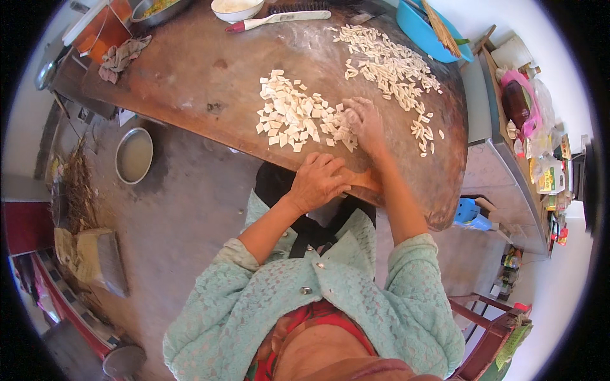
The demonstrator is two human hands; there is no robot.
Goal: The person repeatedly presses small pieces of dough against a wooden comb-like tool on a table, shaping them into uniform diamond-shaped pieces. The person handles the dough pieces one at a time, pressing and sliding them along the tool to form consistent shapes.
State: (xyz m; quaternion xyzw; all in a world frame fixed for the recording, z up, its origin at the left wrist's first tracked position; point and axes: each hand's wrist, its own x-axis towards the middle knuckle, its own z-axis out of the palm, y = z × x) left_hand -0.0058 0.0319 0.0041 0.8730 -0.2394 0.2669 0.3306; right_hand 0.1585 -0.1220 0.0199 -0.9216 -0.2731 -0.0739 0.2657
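At the table's near edge my left hand (318,182) is closed round one end of a small orange-brown wooden piece (363,180). The free end of that piece reaches under my right forearm, which hides part of it. My right hand (365,124) is at the right side of a heap of flat, pale dough squares (286,114), with its fingers bent and dusted with flour. What its fingertips hold, if anything, is hidden. Farther right and back lies a spread of small curled dough pieces (387,63).
The brown wooden table (190,82) carries a red-and-white-handled brush (279,20), a white bowl (236,9) and a crumpled rag (124,57). A blue basin (424,32) stands at the far right. On the floor at left sits a metal basin (134,156). Crowded shelving (508,133) flanks the right.
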